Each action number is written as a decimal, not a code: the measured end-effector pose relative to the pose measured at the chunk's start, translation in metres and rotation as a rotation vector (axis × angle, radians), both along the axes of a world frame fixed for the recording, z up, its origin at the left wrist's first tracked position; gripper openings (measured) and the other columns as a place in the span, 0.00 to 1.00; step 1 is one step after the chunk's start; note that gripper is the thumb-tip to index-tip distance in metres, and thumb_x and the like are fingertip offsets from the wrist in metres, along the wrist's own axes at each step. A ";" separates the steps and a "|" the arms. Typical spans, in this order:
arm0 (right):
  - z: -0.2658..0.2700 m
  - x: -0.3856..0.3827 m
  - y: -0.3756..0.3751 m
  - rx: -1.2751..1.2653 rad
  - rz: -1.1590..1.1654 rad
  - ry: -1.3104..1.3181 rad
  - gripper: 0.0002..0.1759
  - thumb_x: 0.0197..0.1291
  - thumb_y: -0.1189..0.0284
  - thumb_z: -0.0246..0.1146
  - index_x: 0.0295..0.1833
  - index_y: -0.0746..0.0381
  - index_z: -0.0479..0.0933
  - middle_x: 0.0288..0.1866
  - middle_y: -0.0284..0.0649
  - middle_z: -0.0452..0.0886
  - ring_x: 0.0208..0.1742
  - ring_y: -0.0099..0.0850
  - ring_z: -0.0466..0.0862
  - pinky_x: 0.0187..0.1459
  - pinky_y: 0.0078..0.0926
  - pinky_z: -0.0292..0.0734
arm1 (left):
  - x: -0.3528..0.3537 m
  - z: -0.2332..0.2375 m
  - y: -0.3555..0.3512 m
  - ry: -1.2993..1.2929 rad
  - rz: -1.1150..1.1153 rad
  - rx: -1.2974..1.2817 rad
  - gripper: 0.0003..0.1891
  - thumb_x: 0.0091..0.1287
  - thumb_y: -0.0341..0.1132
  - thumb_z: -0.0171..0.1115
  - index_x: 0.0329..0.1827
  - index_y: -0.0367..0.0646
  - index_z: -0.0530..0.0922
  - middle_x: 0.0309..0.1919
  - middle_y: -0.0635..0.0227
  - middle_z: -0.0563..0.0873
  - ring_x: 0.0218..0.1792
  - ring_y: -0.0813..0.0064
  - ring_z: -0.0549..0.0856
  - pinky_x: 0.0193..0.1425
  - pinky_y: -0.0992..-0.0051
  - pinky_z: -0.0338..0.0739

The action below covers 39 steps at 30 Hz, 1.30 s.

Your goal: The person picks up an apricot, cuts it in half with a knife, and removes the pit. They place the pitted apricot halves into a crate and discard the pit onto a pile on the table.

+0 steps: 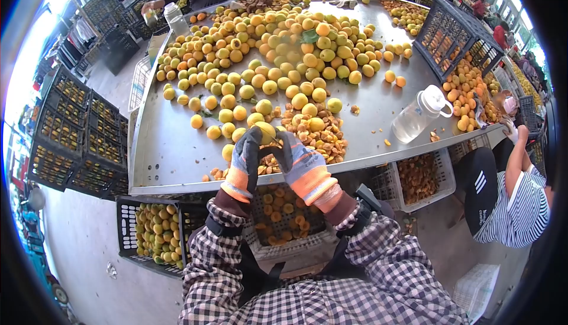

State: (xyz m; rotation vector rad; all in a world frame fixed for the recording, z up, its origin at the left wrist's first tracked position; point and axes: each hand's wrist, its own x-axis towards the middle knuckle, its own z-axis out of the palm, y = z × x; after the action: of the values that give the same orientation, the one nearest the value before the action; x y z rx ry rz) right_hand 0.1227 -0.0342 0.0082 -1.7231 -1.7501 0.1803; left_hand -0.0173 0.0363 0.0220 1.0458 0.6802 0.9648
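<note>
Both my hands wear grey gloves with orange bands and meet at the near edge of the metal table (367,153). My left hand (241,164) has its fingers closed around a yellow-green apricot (265,131). From the other side my right hand (303,164) is closed in on the same fruit, fingers bent and fingertips right at it. Just beyond lies a heap of small orange-brown pieces (322,138) that look like apricot pits. Whole apricots (260,47) spread across the table behind it. Below my hands, a crate (278,248) at my lap contains apricot halves.
A clear bottle (414,118) with a white lid stands at right, near a tipped black crate (452,38) spilling apricots. A crate of whole apricots (157,233) sits lower left; a white crate of brown pieces (447,174) is under the table. A person in stripes (515,204) sits at right.
</note>
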 end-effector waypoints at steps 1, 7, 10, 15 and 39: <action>0.002 0.002 -0.001 0.000 0.001 0.000 0.25 0.68 0.64 0.59 0.66 0.61 0.65 0.47 0.51 0.81 0.39 0.50 0.84 0.35 0.42 0.80 | -0.003 0.001 0.000 0.084 -0.027 0.084 0.26 0.76 0.52 0.50 0.60 0.35 0.75 0.50 0.62 0.84 0.51 0.70 0.84 0.52 0.71 0.80; 0.011 0.002 -0.001 -0.025 0.013 0.037 0.25 0.60 0.70 0.59 0.63 0.64 0.70 0.40 0.47 0.83 0.41 0.44 0.85 0.40 0.39 0.80 | 0.000 0.022 -0.006 0.256 -0.080 0.046 0.17 0.70 0.43 0.62 0.51 0.36 0.79 0.32 0.75 0.82 0.29 0.88 0.78 0.33 0.85 0.71; 0.028 0.005 -0.003 0.011 0.096 0.084 0.22 0.62 0.68 0.59 0.61 0.63 0.72 0.38 0.49 0.83 0.42 0.45 0.85 0.39 0.39 0.80 | 0.004 0.025 -0.002 0.296 -0.014 0.200 0.14 0.69 0.37 0.64 0.50 0.35 0.80 0.37 0.75 0.84 0.37 0.88 0.78 0.40 0.83 0.74; -0.014 0.007 0.013 0.158 0.212 0.175 0.21 0.61 0.70 0.62 0.59 0.63 0.71 0.39 0.51 0.84 0.43 0.48 0.85 0.38 0.40 0.80 | 0.010 0.019 -0.008 0.178 0.056 0.337 0.14 0.68 0.35 0.65 0.51 0.34 0.80 0.39 0.73 0.85 0.40 0.84 0.80 0.45 0.81 0.76; 0.018 -0.003 -0.001 0.021 0.472 0.983 0.34 0.60 0.79 0.66 0.71 0.57 0.64 0.62 0.36 0.75 0.58 0.24 0.78 0.55 0.24 0.79 | -0.005 0.014 -0.028 0.175 0.149 0.381 0.16 0.65 0.31 0.65 0.54 0.34 0.78 0.36 0.72 0.84 0.35 0.85 0.80 0.38 0.83 0.75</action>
State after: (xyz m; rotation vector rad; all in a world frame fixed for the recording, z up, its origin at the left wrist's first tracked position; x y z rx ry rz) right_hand 0.1197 -0.0354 0.0265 -0.8801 -1.3180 1.0141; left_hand -0.0218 0.0081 0.0365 1.4430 0.7422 1.1699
